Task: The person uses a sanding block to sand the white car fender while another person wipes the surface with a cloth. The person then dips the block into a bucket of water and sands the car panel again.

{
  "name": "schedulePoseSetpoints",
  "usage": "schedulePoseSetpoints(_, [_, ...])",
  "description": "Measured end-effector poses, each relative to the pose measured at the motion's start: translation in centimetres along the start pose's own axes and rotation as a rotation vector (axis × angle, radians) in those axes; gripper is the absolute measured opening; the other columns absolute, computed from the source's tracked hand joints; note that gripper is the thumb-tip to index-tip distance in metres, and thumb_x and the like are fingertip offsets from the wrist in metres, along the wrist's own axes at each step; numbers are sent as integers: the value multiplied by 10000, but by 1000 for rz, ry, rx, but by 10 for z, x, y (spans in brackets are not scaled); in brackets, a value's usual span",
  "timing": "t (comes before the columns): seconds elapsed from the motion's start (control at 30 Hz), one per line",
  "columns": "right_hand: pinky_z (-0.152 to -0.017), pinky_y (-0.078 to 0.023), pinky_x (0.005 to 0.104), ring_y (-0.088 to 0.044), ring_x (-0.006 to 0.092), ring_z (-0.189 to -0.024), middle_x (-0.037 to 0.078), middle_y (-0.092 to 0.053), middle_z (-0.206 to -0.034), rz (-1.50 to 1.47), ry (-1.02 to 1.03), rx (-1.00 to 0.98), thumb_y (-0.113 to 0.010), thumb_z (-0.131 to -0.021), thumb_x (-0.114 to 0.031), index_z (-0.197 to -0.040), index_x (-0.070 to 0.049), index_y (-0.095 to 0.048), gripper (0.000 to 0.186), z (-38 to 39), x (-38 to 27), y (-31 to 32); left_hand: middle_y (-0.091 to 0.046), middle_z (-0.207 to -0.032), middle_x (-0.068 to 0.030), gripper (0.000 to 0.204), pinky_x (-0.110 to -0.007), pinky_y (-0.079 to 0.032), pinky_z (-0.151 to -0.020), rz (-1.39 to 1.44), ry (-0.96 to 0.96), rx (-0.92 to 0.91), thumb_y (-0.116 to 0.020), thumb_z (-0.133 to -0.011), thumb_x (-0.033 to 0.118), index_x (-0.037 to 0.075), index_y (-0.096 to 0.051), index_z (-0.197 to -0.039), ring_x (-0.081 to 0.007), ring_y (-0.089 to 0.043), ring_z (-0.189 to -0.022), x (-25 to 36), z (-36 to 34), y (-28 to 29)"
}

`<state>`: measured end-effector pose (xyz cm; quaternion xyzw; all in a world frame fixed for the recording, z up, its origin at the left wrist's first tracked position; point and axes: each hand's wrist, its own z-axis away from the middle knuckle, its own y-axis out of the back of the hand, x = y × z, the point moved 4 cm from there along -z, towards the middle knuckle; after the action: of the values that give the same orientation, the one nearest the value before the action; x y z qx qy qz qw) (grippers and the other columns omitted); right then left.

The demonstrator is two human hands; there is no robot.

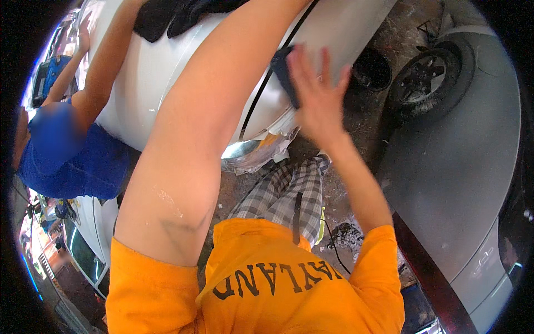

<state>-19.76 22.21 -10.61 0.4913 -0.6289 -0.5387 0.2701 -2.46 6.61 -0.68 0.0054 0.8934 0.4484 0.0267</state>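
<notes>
My right hand is open, its fingers spread and slightly blurred, beside the front corner of a white car. A dark, flat piece shows at the edge of the hand; I cannot tell whether it is a loose pad or cloth, or whether the hand touches it. My left arm stretches forward over the white body panel and leaves the view at the top, so my left hand is hidden. Below the right hand, torn masking paper surrounds a shiny headlight.
At the left, a person in a blue shirt leans over the car, near a black cloth. To the right are a black bucket, a wheel and a grey car body. A white vehicle stands at lower left.
</notes>
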Motion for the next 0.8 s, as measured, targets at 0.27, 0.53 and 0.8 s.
schedulePoseSetpoints(0.27, [-1163, -183, 636, -227, 365, -1509, 94, -323, -1615, -527, -51, -307, -638, -779, -107, -1450, -71, -491, 688, 125, -74, -2, -391, -1549, -164, 522, -573, -269, -1157, -70, 39, -123, -584, -936, 442, 186, -564, -1391, -380, -317, -1453, 13, 3, -5])
schedulePoseSetpoints(0.53, [-1168, -309, 408, -401, 345, -1425, 163, -441, -1528, -1063, -921, 149, -472, -1018, -110, -1470, -46, -455, 457, 212, -19, -11, -230, -1649, -121, 631, -587, -165, -1203, -145, -98, -457, -633, -884, 353, 135, -501, -1462, -344, -201, -1518, 116, 195, 27])
schedulePoseSetpoints(0.8, [-1128, -350, 400, -519, 320, -1314, 178, -556, -1417, -1129, -922, 104, -465, -1048, -206, -1434, -35, -489, 422, 255, 16, -33, -162, -1670, -127, 843, -591, -36, -1208, -44, 130, -807, -551, -932, 530, 95, -243, -1586, -334, -99, -1547, 149, 376, 124])
